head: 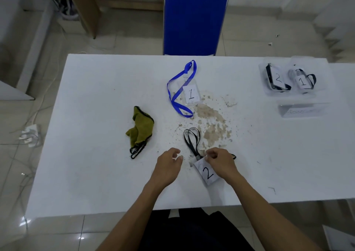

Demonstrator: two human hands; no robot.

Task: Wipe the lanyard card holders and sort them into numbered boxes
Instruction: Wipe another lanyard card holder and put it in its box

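pinching at the top edge of the card holder marked 2 [207, 173], the right hand [221, 161] is seen with its fingers curled round the clip end, where the black lanyard [192, 141] joins. the holder lies flat on the white bench [96, 174], close to the near edge, partly tucked under that hand. the left hand [168, 164] is held just beside it, fingers loosely curled and nothing gripped. the green cloth [141, 127] is left lying to the left, well apart from both hands, so wiping looks not yet begun on this one.

for a clean wipe, the cloth is best fetched by the left hand while the holder is kept pinned by the right. the crumbly brown patch [211, 124] on the bench should be avoided, or dirt could be picked up again. the blue-strapped holder marked 1 [191, 93] waits farther back. at the far right, the clear boxes labelled 2 [276, 78] and 1 [303, 81] are seen with black straps already inside.
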